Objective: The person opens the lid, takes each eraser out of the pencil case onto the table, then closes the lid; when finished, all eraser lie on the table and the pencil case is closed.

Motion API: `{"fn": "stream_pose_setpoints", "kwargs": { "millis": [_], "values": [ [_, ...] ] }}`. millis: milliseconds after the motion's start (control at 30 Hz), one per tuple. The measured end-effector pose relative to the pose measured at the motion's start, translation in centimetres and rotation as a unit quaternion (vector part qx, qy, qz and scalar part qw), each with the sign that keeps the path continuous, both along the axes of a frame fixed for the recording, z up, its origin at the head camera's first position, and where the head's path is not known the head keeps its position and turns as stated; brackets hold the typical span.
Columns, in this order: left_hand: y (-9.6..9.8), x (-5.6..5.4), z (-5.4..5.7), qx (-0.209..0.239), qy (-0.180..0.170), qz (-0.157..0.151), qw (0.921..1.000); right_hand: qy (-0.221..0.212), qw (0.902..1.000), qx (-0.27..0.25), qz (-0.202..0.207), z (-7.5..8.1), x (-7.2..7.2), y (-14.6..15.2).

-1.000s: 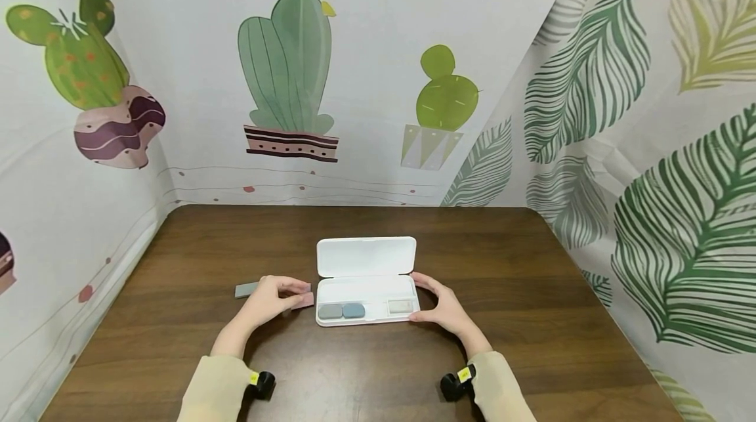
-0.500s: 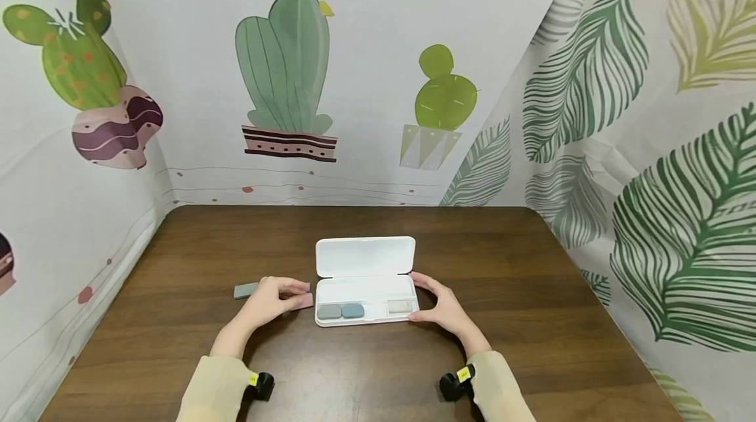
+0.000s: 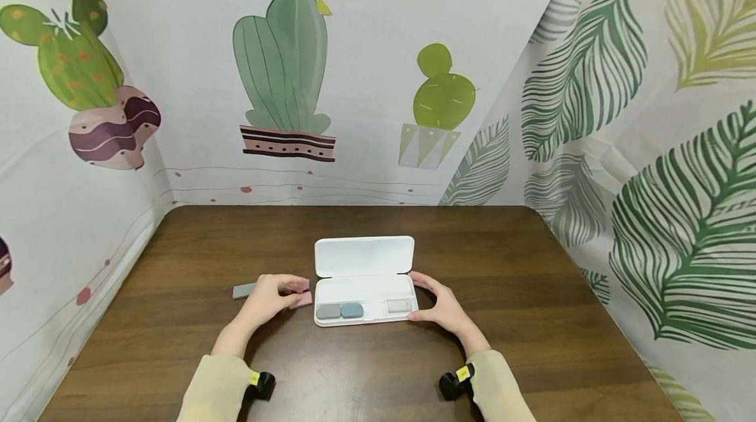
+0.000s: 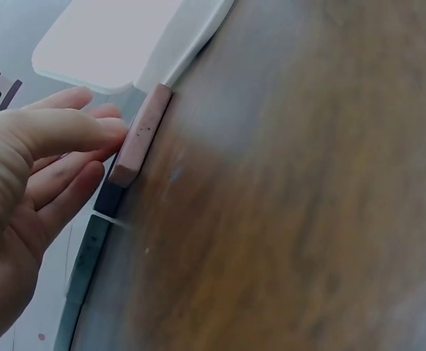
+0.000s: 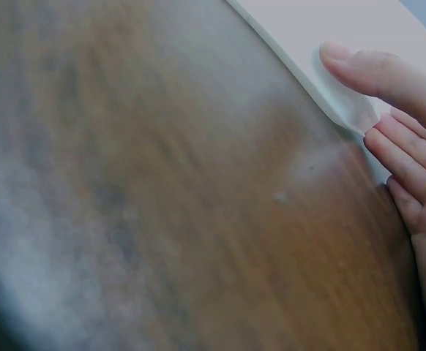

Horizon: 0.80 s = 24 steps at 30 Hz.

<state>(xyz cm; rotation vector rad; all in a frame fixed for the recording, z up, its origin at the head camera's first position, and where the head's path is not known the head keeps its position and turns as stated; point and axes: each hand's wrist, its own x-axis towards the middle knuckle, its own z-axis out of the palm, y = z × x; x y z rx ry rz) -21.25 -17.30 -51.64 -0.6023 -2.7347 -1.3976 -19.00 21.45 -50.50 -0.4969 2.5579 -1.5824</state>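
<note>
My left hand [image 3: 274, 296] curves over a small pink rectangular block [image 3: 302, 300], thumb and fingertips on it. In the left wrist view the block [image 4: 141, 134] lies on the table against the left end of the white case [image 3: 366, 289], small dark marks on its face. A darker piece partly shows beneath my fingers, its shape mostly hidden. Round the case's right end my right hand [image 3: 441, 304] holds with thumb in front and fingers behind. The hinged lid [image 3: 364, 256] stands raised. Inside lie a grey block [image 3: 329, 311], a blue block [image 3: 352, 310] and a pale rectangular piece [image 3: 399, 306].
Left of my left hand a flat grey-green strip [image 3: 243, 291] lies on the brown wooden table [image 3: 472, 245]. A fabric with printed cacti and leaves hangs behind and beside the table. Small black cameras [image 3: 266, 386] are strapped at both wrists.
Both hands keep their places at the block and the case. The whole head view has shifted slightly left; the pink block tilts a little differently under my left thumb.
</note>
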Motion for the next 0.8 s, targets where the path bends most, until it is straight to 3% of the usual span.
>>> {"fn": "stream_pose_setpoints", "kwargs": {
  "millis": [133,300,800],
  "values": [
    [0.7,0.3,0.2,0.005,0.02,0.003,0.9998,0.002,1.0,0.001,0.002,0.0,0.0,0.0],
    [2.0,0.6,0.4,0.012,0.039,-0.034,0.9986,0.002,1.0,0.002,0.002,0.0,0.0,0.0],
    [3.8,1.3,1.2,-0.021,-0.001,-0.099,0.9948,0.005,1.0,0.004,0.002,-0.2,-0.1,0.1]
  ]
}}
